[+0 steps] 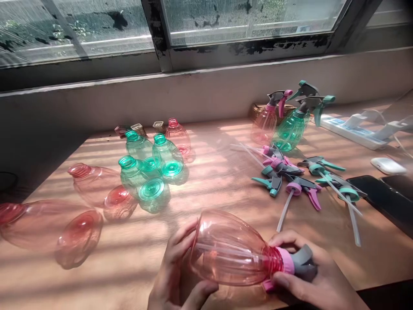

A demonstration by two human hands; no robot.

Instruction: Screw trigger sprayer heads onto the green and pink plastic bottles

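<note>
A clear pink spray bottle [230, 249] lies sideways in the air between my two hands, above the table's front part. Around its wide base my left hand [180, 267] is wrapped. My right hand [312, 271] grips the grey and pink trigger sprayer [288, 261] at the bottle's neck, thumb on the pink collar. A straw shows inside the bottle. Whether the collar is fully screwed down I cannot tell. Loose trigger sprayers [284, 168] in pink, teal and grey lie in a heap beyond my right hand, several with straws attached.
Open green bottles [142, 181] and pink bottles [93, 185] stand at the left. Two kinds of assembled sprayers, a pink one [266, 122] and green ones [290, 129], stand by the wall. A power strip [348, 131], white earbud case [388, 165] and dark phone [380, 200] lie right.
</note>
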